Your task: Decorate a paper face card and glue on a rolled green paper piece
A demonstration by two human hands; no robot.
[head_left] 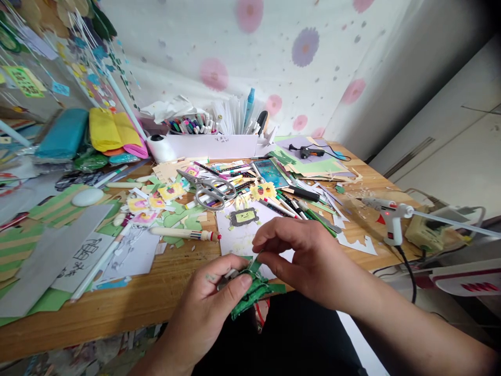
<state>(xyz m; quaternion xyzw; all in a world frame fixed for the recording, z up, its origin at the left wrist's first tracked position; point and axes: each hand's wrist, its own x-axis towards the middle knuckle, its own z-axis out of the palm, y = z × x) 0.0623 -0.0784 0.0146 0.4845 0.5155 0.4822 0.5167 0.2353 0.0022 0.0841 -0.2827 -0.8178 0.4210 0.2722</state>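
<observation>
My left hand [209,292] grips a small green craft piece [250,300] between thumb and fingers, just off the table's front edge and above my lap. The piece looks rough and layered; what it is made into cannot be told. My right hand [301,253] is closed in a pinch at its top, on a narrow green strip [255,265]. Fingers cover part of the strip and of the craft piece. Beyond my hands lies a white paper [235,237] with a dark-framed paper cutout [243,216] on it.
Scissors [207,189] lie among pens and paper scraps. A multicolour pen [186,234] is left of the white paper. At right stands a glue gun [391,216] with a lit red light and a cord. A pen box [215,146] stands behind, and paper sheets [78,250] cover the left.
</observation>
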